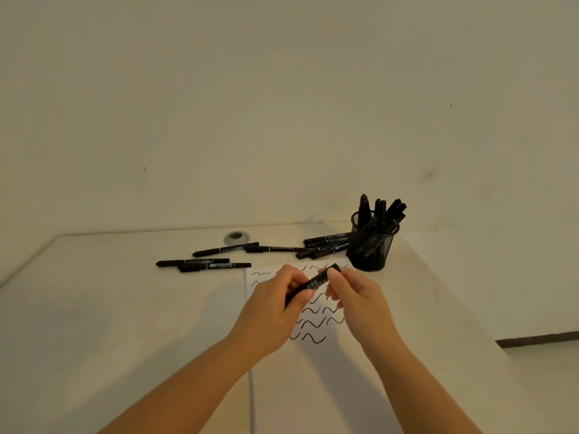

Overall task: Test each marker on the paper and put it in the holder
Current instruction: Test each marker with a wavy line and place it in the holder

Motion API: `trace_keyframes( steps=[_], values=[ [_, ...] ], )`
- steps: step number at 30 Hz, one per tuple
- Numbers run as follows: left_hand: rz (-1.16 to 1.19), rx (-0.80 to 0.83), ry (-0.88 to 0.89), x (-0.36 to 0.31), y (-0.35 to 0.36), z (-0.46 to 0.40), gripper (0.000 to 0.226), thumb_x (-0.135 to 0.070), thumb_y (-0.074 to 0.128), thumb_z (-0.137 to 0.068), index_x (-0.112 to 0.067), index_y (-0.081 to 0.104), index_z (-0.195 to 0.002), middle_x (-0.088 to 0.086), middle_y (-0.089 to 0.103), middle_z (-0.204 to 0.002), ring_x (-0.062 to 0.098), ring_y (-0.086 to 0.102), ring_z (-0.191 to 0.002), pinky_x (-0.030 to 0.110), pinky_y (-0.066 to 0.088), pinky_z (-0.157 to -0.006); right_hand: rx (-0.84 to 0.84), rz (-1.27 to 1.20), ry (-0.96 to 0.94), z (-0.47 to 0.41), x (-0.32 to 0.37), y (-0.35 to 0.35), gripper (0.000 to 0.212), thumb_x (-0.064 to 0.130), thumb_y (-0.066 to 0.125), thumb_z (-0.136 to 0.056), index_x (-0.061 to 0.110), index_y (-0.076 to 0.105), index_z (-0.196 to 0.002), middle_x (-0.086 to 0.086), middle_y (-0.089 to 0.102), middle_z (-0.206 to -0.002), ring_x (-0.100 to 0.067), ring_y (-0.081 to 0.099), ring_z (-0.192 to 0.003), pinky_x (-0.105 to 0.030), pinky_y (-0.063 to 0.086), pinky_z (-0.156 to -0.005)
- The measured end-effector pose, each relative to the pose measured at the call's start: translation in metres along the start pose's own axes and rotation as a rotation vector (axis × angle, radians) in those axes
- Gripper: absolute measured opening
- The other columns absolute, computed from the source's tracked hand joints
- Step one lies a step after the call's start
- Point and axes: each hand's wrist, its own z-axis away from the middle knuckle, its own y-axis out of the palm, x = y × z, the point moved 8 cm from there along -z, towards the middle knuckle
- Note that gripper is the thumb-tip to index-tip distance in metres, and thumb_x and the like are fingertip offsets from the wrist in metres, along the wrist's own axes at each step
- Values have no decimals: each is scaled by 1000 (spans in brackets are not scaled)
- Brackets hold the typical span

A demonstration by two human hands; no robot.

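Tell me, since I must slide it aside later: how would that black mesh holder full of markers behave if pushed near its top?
The mesh holder looks apt to tip: it is tall and narrow, and the markers in it stick out well above the rim, leaning right. Wire mesh probably makes it light, so it may slide readily on the smooth table. Pushing low seems safer.

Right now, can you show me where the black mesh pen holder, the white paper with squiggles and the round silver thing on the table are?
black mesh pen holder (pixel 372 249), head view, front mesh wall.
white paper with squiggles (pixel 313 364), head view, bare lower part.
round silver thing (pixel 237 238), head view, its rim.
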Motion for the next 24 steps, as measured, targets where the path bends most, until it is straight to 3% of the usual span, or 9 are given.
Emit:
trace_keyframes(
  steps=[4,7,11,15,20,22,24],
  values=[
    [-6,-29,-52,12,-8,18,14,-28,58,-87,-38,59,-97,-26,62,-80,-12,56,-78,5,43,-66,-136,-157,103,9,-14,-11,27,30,52,-92,15,66,-75,9,58,-53,-7,51,-58,-25,41,-58],
    [-37,-60,-91,19,-15,27,16,-28,60,-85,-35,64,-99,-28,62,-76,-14,55,-75,5,40,-62,-188,-274,164,17,-22,-15,31,30,50,-92,14,59,-68,6,58,-52,-7,50,-52,-23,41,-54],
    [-59,-44,-43,8,-15,34,15,-27,62,-84,-35,66,-96,-29,61,-74,-13,53,-67,4,37,-61,-39,-424,222,26,-25,3,26,25,53,-91,10,59,-70,0,54,-47,-11,44,-41,-21,32,-40],
    [-208,0,81,-9,-11,40,16,-39,59,-84,-31,67,-96,-20,64,-77,1,55,-72,10,38,-60,156,-338,288,31,-25,19,30,21,55,-89,11,58,-60,-5,51,-42,-14,39,-34,-19,29,-35],
    [-313,51,134,-23,-3,49,25,-44,43,-90,-30,58,-75,-14,52,-61,7,43,-57,23,35,-55,196,-426,328,30,-25,16,33,7,50,-86,6,47,-52,-8,39,-36,-16,27,-31,-23,20,-37],
    [-291,87,124,-26,1,50,27,-41,44,-92,-37,46,-65,-14,47,-55,8,43,-54,22,34,-54,206,-479,348,28,-26,15,37,5,49,-84,8,48,-47,-7,36,-35,-15,24,-29,-23,19,-37],
    [-222,125,74,-24,4,49,30,-35,49,-91,-38,46,-61,-14,49,-52,7,46,-53,17,33,-51,217,-505,352,27,-28,15,41,4,48,-82,10,48,-41,-6,35,-34,-15,22,-28,-20,20,-36]
  ],
)
